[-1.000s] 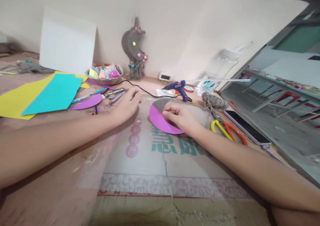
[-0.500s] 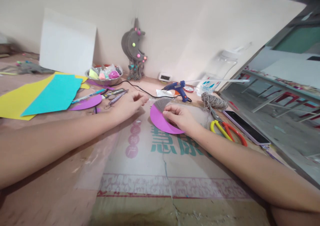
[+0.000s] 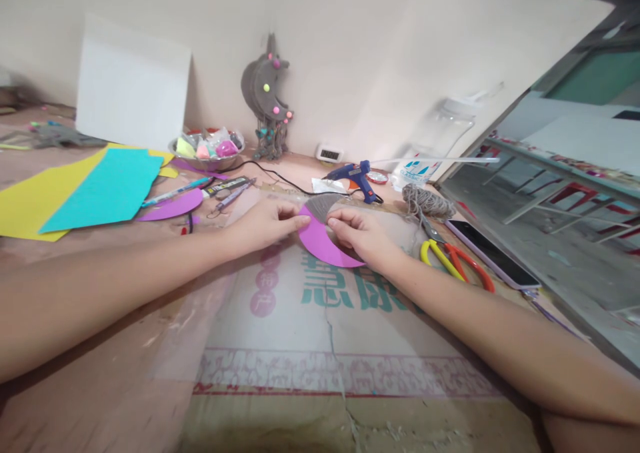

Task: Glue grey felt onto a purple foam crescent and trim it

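A purple paper crescent, its upper part wound with grey yarn, is held above the plastic-covered mat. My left hand pinches its left edge between thumb and fingers. On the inner curve, just below the yarn-wrapped part, my right hand is closed with thumb against curled fingers. Whether a strand of yarn is also in those fingers cannot be made out. Right of my hands lie a ball of grey yarn and scissors with yellow and orange handles.
Behind my hands lies a blue glue gun with its black cord. Yellow paper, turquoise paper and pens are at left. A decorated grey moon leans on the wall. A phone lies near the right edge.
My left hand has moved right and closed on the crescent's left edge; before, it was apart from it. My right hand stays nearly in place.
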Tool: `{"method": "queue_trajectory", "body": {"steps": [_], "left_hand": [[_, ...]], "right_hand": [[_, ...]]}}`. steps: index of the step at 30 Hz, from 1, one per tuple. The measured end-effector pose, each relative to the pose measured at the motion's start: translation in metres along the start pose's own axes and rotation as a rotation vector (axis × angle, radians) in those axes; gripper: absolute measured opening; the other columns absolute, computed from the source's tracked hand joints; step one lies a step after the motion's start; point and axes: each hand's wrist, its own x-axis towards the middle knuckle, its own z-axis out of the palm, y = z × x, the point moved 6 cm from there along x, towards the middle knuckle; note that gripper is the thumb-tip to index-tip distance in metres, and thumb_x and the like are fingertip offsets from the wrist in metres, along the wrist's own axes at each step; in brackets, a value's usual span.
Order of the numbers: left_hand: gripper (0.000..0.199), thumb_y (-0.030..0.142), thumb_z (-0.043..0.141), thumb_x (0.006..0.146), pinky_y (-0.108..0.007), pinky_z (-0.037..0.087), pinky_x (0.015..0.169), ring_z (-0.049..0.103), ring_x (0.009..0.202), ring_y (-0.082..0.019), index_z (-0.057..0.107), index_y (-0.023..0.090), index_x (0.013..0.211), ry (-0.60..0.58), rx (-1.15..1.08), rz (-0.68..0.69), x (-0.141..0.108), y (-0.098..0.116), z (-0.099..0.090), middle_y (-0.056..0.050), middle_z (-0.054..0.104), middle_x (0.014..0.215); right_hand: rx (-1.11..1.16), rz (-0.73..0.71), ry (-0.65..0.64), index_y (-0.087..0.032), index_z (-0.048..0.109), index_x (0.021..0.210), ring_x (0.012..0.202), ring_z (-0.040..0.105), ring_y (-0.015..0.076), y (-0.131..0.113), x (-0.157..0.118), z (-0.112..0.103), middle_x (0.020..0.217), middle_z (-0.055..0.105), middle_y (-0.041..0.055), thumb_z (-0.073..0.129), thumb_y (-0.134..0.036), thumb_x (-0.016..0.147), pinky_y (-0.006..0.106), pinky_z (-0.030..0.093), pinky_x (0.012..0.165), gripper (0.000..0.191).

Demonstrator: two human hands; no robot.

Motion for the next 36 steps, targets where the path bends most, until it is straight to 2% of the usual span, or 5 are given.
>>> {"method": "queue_trajectory", "body": {"steps": [9, 18, 23, 27, 36], "left_hand": [[0.022, 0.033, 0.051, 0.086, -0.024, 0.037, 0.058, 0.049, 0.061, -0.011, 0.061, 0.016, 0.076, -0.001, -0.089, 0.023, -0.001, 0.007, 0.000, 0.002, 0.056, 0.067], [0.026, 0.027, 0.043, 0.089, -0.024, 0.037, 0.054, 0.044, 0.056, -0.011, 0.047, 0.019, 0.065, 0.107, -0.108, -0.004, -0.004, 0.009, -0.009, 0.003, 0.046, 0.060], [0.018, 0.029, 0.046, 0.088, -0.025, 0.042, 0.062, 0.054, 0.068, -0.013, 0.061, 0.019, 0.086, -0.061, 0.055, 0.155, -0.008, 0.013, 0.008, 0.001, 0.060, 0.076], [0.019, 0.028, 0.048, 0.087, -0.025, 0.043, 0.065, 0.057, 0.071, -0.013, 0.064, 0.020, 0.095, -0.113, 0.129, 0.224, -0.012, 0.018, 0.015, 0.000, 0.065, 0.082], [0.020, 0.032, 0.049, 0.089, -0.025, 0.045, 0.064, 0.059, 0.070, -0.013, 0.065, 0.019, 0.088, -0.090, 0.108, 0.219, -0.011, 0.016, 0.014, 0.000, 0.067, 0.080]], "right_hand": [[-0.117, -0.052, 0.016, -0.018, 0.059, 0.076, 0.046, 0.034, 0.0079, -0.006, -0.002, 0.000, 0.056, 0.046, -0.0040, 0.059, -0.040, 0.080, 0.025, 0.025, 0.044, 0.022], [-0.523, -0.207, 0.284, -0.014, 0.068, 0.095, 0.065, 0.054, 0.0136, -0.016, 0.016, -0.071, 0.083, 0.066, 0.0051, 0.057, -0.029, 0.083, 0.031, 0.045, 0.066, 0.023], [-0.824, -0.391, 0.115, -0.016, 0.068, 0.108, 0.101, 0.060, 0.0240, -0.003, 0.016, -0.047, 0.110, 0.067, 0.0127, 0.055, -0.027, 0.088, 0.042, 0.046, 0.091, 0.026], [-0.960, -0.495, 0.024, -0.015, 0.069, 0.105, 0.098, 0.058, 0.0253, -0.002, 0.012, -0.026, 0.102, 0.065, 0.0139, 0.054, -0.025, 0.089, 0.044, 0.046, 0.090, 0.025], [-0.805, -0.424, 0.217, -0.017, 0.055, 0.095, 0.088, 0.053, 0.0213, 0.000, 0.013, -0.044, 0.093, 0.055, 0.0098, 0.039, -0.017, 0.090, 0.037, 0.044, 0.083, 0.017]]}}
